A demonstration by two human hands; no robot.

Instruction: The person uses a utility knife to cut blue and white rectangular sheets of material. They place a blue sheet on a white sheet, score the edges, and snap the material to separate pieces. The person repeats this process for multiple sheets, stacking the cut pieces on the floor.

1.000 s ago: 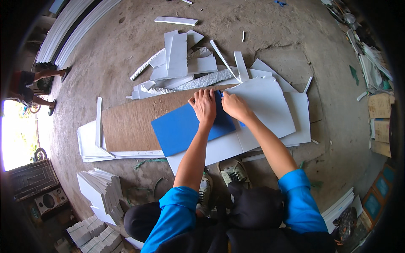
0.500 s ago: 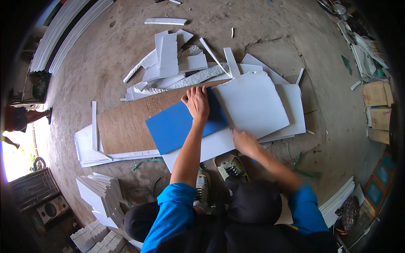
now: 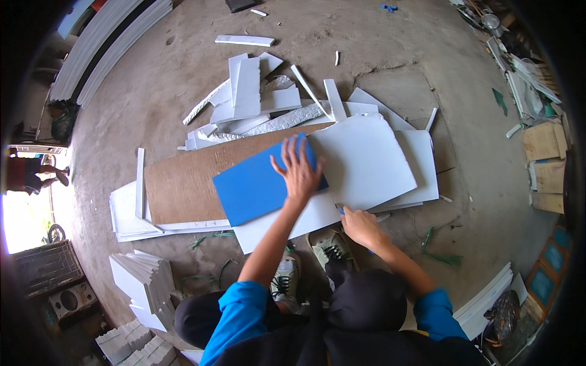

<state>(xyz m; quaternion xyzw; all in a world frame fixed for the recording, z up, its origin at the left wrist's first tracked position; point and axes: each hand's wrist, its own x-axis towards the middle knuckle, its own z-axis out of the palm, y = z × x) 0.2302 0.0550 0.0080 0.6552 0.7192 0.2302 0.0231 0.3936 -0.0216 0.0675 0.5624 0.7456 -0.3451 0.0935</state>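
My left hand [image 3: 300, 171] lies with fingers spread on a blue rectangular board [image 3: 247, 189], pressing near its right end. The board rests at a slant over a white foam sheet [image 3: 363, 152] and a brown wooden board [image 3: 183, 177]. My right hand [image 3: 361, 227] is closed around a slim blue-handled knife [image 3: 342, 211], mostly hidden by the fingers. Its tip is at the near edge of the white sheets, just right of the blue board's lower right corner. A straight line runs in the white sheet beside that corner.
White foam offcuts [image 3: 247, 88] are heaped beyond the boards. Stacked foam pieces [image 3: 146, 280] stand at lower left. My shoes [image 3: 332, 247] are close to the near edge. Green string [image 3: 442, 259] lies at right. Another person's legs [image 3: 52, 174] show at the far left doorway.
My left hand has shifted slightly right and spread from a bent grip to flat fingers on the blue board. My right hand has drawn nearer to me, to the sheet's near edge.
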